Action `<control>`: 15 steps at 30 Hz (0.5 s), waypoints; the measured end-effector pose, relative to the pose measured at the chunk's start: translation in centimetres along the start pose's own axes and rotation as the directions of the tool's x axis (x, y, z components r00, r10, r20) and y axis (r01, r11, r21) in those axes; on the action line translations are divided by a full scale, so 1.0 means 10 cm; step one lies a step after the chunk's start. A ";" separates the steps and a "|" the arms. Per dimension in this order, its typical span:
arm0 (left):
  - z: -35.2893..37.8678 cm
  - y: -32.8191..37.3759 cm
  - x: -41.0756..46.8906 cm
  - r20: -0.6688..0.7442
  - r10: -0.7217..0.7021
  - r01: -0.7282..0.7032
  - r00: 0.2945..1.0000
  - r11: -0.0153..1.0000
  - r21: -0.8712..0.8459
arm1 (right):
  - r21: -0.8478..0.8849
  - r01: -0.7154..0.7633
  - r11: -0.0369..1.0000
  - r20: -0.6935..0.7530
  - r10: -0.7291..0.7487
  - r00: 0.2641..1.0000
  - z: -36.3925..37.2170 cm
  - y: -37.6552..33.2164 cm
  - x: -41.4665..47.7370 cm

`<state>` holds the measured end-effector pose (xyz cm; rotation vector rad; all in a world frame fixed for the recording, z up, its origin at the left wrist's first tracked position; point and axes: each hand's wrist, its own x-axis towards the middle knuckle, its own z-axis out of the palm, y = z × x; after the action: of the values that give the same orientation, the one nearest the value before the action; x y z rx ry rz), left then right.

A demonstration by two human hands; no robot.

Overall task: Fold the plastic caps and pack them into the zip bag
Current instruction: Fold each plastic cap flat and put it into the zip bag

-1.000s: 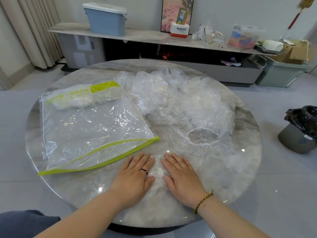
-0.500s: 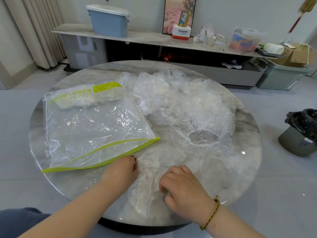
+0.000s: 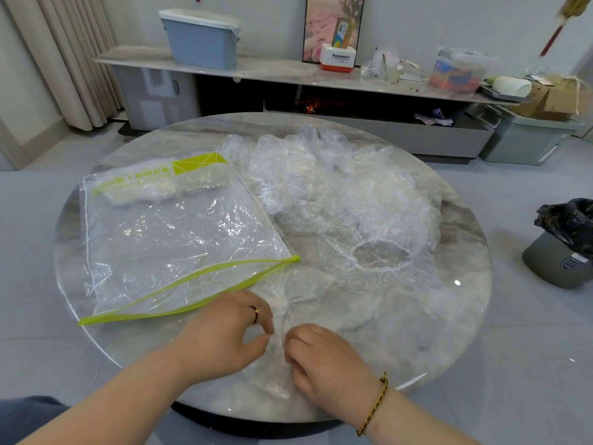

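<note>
plastic cap (image 3: pixel 296 289) clear, bunched narrow | left hand (image 3: pixel 224 335) pinches it | right hand (image 3: pixel 324 364) pinches it

Your left hand (image 3: pixel 224 335) and right hand (image 3: pixel 324 358) sat close together near the front edge of the round marble counter (image 3: pixel 449 316). Both had their fingers curled, pinching a crumpled clear plastic cap (image 3: pixel 288 293) gathered between them. Just to the left, the zip bag (image 3: pixel 173 239) lay flat with its green strip nearest you and a few folded caps (image 3: pixel 160 187) at its far end. Beyond your hands, a loose pile of clear caps (image 3: pixel 337 187) covered the counter's right half and touched the bag's right edge.
</note>
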<state>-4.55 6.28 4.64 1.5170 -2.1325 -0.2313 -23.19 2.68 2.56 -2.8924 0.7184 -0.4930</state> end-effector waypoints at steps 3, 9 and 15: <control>-0.10 0.15 -0.03 0.283 0.029 -0.060 0.959 0.993 0.100 | 0.001 -0.033 0.999 0.013 0.033 0.999 -0.08 0.08 0.01; 0.00 0.12 -0.09 0.284 0.015 -0.089 0.959 0.964 0.252 | 0.185 -0.177 0.967 0.128 0.155 0.980 -0.21 0.22 -0.03; 0.11 0.10 -0.02 0.165 0.089 -0.122 0.982 0.972 0.201 | 0.232 -0.125 0.965 0.157 0.090 0.984 -0.28 0.13 -0.08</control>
<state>-5.88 6.63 4.07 1.5379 -2.4191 -0.0894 -25.34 1.82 4.78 -2.6153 0.7329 -0.3273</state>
